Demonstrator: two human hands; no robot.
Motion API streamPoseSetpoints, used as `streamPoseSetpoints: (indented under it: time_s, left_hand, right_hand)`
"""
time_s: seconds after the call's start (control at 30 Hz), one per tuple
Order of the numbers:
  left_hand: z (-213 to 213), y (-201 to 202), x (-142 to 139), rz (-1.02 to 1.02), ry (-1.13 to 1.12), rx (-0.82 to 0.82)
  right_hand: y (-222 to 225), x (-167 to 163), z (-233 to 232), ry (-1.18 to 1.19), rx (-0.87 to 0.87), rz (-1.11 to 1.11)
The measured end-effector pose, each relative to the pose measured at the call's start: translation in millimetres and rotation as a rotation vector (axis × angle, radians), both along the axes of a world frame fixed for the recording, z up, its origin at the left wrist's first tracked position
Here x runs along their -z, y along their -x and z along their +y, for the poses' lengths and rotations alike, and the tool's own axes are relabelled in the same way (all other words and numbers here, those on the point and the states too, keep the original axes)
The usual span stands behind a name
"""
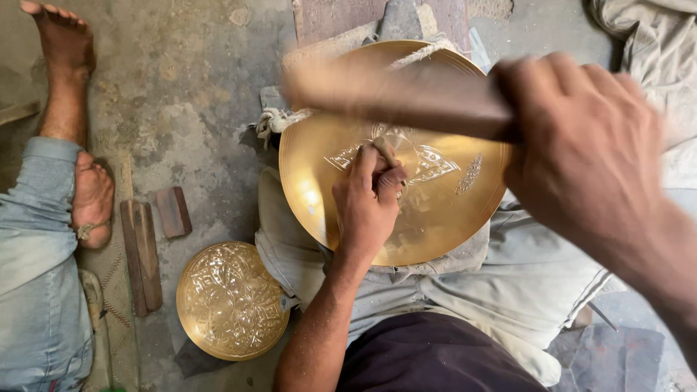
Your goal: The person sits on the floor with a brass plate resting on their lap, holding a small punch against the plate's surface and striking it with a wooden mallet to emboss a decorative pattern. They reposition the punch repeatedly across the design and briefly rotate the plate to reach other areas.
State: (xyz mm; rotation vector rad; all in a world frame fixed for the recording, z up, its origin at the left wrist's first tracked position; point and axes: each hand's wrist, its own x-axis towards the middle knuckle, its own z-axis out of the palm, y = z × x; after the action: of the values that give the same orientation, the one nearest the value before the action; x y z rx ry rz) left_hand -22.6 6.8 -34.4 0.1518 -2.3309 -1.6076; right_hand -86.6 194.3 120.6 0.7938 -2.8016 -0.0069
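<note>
A big brass plate [435, 218] lay at the centre of the frame on the person's lap. Right of it, the right hand [588, 152] was clenched on a blurred wooden mallet [392, 94], its long axis running left above the plate. Beneath, the left hand [367, 203] gripped a small chisel [386, 151] upright on the engraving. A finished engraved plate [231, 301] lay lower left; no labels showed.

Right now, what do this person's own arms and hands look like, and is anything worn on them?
Both are bare: no gloves, sleeves, rings or wristbands show. The left hand and its forearm are dusted with fine pale specks, like metal or stone dust. The right hand sits close to the camera and is motion-blurred, so finer detail cannot be told.
</note>
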Motion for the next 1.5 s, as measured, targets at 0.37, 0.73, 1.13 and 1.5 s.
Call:
streamPoseSetpoints:
  time_s: [0.37,0.73,1.13,1.5]
  left_hand:
    - [-1,0,1,0.098,0.103,0.030]
    - [-7,2,5,0.019,0.050,0.089]
    - [-12,6,4,0.081,0.145,0.176]
    - [-17,11,5,0.013,0.094,0.278]
  right_hand:
    - [15,4,13,-0.055,-0.124,0.074]
    - [14,31,22,0.248,-0.058,-0.109]
    - [8,34,17,0.015,-0.029,-0.090]
    - [-10,45,27,0.485,0.039,-0.238]
